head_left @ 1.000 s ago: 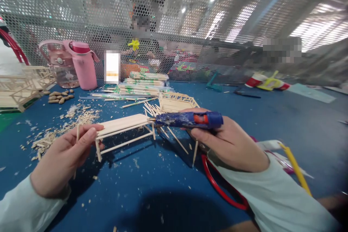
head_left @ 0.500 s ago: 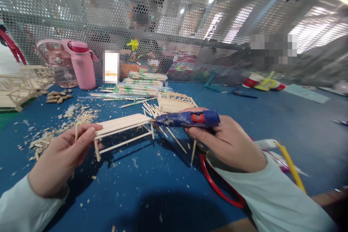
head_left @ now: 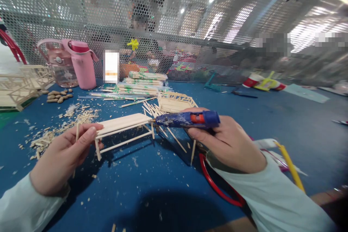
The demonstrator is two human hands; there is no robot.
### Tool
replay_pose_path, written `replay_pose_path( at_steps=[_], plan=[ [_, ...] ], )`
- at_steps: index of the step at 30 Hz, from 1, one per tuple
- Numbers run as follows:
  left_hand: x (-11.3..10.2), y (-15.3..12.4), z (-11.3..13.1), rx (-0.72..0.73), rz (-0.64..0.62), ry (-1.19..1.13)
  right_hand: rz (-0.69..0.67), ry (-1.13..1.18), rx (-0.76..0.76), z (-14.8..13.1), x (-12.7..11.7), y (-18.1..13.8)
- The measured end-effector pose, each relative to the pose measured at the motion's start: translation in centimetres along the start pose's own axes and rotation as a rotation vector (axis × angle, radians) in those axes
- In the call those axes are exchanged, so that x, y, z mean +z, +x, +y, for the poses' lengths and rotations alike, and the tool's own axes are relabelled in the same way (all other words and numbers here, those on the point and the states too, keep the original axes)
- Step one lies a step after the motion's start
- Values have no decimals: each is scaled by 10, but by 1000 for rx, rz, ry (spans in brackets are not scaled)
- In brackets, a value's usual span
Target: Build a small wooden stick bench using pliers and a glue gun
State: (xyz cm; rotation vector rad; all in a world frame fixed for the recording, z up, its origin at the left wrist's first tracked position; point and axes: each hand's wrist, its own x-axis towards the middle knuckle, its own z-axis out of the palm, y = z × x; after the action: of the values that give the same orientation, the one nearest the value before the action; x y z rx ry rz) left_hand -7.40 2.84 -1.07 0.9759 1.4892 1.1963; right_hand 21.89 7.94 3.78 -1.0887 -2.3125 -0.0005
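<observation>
My left hand (head_left: pixel 63 156) is closed around a thin wooden stick (head_left: pixel 77 132) and rests against the left end of a small stick-built table frame (head_left: pixel 123 125) on the blue tabletop. My right hand (head_left: pixel 231 143) grips a blue glue gun (head_left: pixel 187 119) lying level, its nozzle touching the right end of the frame's top. Loose sticks (head_left: pixel 153 110) fan out just behind the nozzle.
A pink bottle (head_left: pixel 83 65) and a clear pink jug (head_left: pixel 58 63) stand at the back left. Stick bundles (head_left: pixel 141 85), a second stick frame (head_left: pixel 176 102), peanuts (head_left: pixel 57 96) and wood scraps (head_left: pixel 62 123) lie around. A red loop (head_left: pixel 217 188) and a yellow rod (head_left: pixel 290 168) sit by my right sleeve. People work behind a mesh screen (head_left: pixel 190 25).
Almost nothing has changed. Both hands keep their hold, and the glue gun's nozzle stays at the frame's right end; only the view has shifted slightly.
</observation>
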Motion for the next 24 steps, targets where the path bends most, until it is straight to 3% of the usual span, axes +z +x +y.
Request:
replay_pose_path(
  at_steps=[8, 24],
  plan=[
    [-5, 3, -8, 18, -85, 41, 3, 32, -41, -9, 4, 1],
    [1, 1, -6, 94, -130, -6, 13, 106, -84, -33, 24, 4]
  ],
)
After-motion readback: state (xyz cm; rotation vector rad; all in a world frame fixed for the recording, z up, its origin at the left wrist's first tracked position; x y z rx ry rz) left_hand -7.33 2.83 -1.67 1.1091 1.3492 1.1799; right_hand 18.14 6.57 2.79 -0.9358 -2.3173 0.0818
